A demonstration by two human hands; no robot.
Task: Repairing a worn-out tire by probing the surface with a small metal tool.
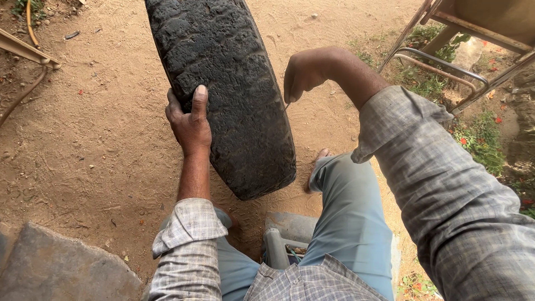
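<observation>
A worn black tyre [234, 83] stands upright on the sandy ground between my knees, its cracked tread facing me. My left hand [189, 120] grips the tyre's left side, thumb laid up on the tread. My right hand [304, 72] is closed on a thin metal tool [287, 105] whose tip meets the tyre's right edge. Most of the tool is hidden in my fist. My bare foot [319, 159] rests on the ground just right of the tyre.
Packed sand [95, 139] lies all around. A flat stone slab [56, 267] sits at lower left. A rusty metal frame [446, 61] stands over weeds at upper right. A hose [29, 22] and a plank [22, 49] lie at upper left. A grey seat [281, 237] is under me.
</observation>
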